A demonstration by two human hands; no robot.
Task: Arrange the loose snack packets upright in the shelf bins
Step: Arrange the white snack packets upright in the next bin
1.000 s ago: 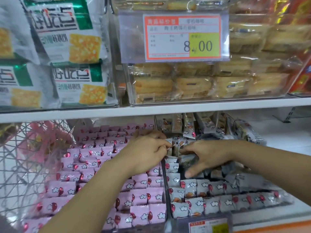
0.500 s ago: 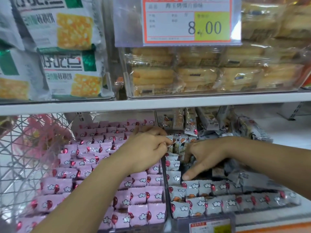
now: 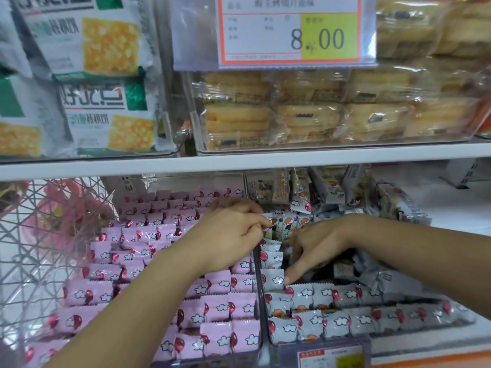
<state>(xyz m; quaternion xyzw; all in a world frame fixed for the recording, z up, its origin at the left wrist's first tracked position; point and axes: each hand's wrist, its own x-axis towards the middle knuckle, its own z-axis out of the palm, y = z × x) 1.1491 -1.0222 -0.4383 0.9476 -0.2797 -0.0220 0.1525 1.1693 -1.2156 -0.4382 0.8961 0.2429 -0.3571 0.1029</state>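
Observation:
Two clear bins sit side by side on the lower shelf. The left bin holds rows of pink snack packets (image 3: 148, 235); the right bin (image 3: 321, 343) holds grey-white snack packets (image 3: 313, 298), neat at the front and jumbled at the back (image 3: 385, 200). My left hand (image 3: 233, 235) reaches over the divider, its fingers curled and pinching the top of an upright grey-white packet (image 3: 268, 221). My right hand (image 3: 316, 245) reaches into the right bin with its index finger stretched down, pressing against a grey-white packet (image 3: 273, 280) by the divider.
A wire basket (image 3: 34, 243) with pink wrapping stands to the left. The upper shelf edge (image 3: 239, 163) runs close above the bins, carrying cracker bags (image 3: 106, 107) and biscuit packs (image 3: 305, 120) behind a price tag (image 3: 289, 30). A small price label (image 3: 329, 357) is at the right bin's front.
The view has tilted down slightly. My right hand has shifted a little, its index finger reaching further down to the packet row; my left hand stays at the divider.

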